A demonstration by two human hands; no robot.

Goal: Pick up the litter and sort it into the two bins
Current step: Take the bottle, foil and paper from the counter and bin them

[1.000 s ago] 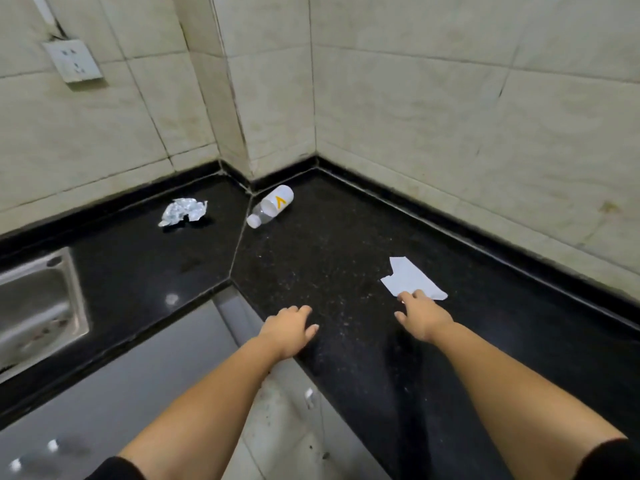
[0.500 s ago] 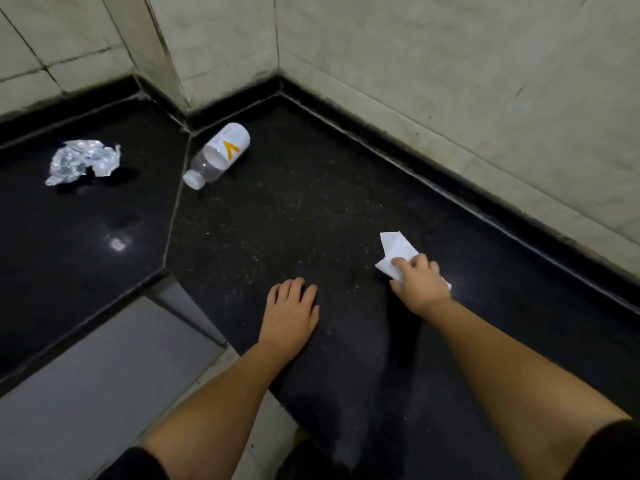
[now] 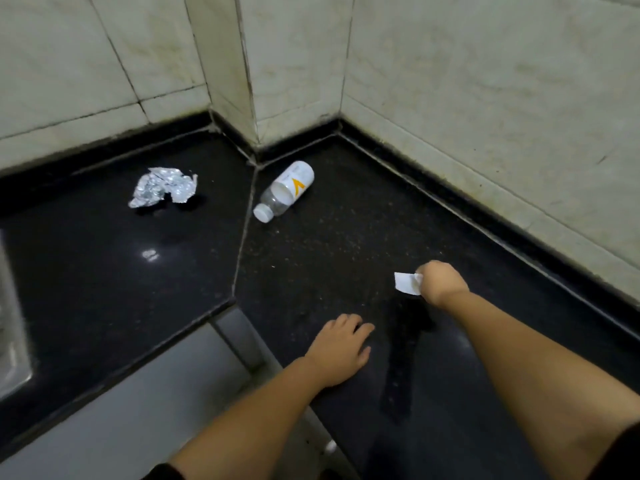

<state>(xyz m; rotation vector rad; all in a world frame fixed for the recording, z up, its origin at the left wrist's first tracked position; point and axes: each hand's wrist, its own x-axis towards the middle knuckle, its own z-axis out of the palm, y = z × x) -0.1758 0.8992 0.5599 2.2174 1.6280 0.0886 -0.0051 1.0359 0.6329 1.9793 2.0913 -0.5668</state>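
Observation:
My right hand (image 3: pixel 441 282) is closed around a white scrap of paper (image 3: pixel 407 282), lifted just above the black countertop (image 3: pixel 329 254); only the paper's left end sticks out of my fist. My left hand (image 3: pixel 341 348) rests flat on the counter near its front edge, fingers spread, holding nothing. A small plastic bottle (image 3: pixel 285 190) with a white label and white cap lies on its side near the back corner. A crumpled ball of silver foil (image 3: pixel 162 187) lies to the left of it. No bin is in view.
Tiled walls (image 3: pixel 485 98) close the counter at the back and right, with a jutting pillar corner behind the bottle. A steel sink edge (image 3: pixel 10 323) shows at far left. The counter's front edge runs diagonally above a grey cabinet front (image 3: pixel 138 410).
My right hand has closed on the paper and raised it off the counter. My left hand has stayed flat on the counter. The view has shifted back and to the left.

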